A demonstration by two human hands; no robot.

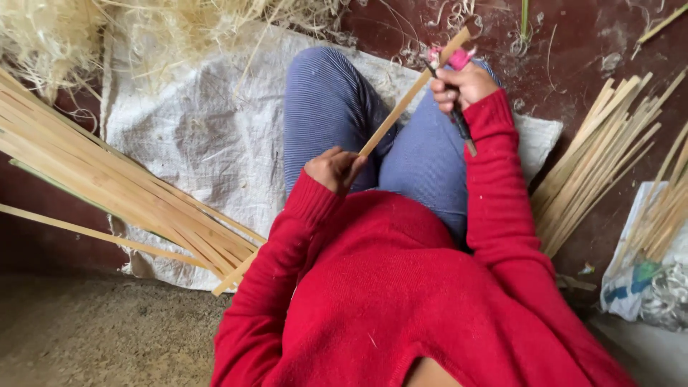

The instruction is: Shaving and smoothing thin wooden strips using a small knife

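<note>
Above white sack (208, 136), hands (333, 169) seemingly gripping strip (408, 97).

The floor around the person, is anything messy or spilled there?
Yes. Curly shavings lie scattered on the dark floor above the knees, and a fluffy heap of straw-like fibres spills onto the white sack. The bundles of strips look orderly.

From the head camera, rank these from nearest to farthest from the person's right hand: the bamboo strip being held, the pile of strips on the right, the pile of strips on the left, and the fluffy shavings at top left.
1. Bamboo strip: in the right hand itself, crossing the lap.
2. Right pile of strips: on the floor, right side.
3. Left pile of strips: across the white sack, left side.
4. Shavings: top left corner.
</note>
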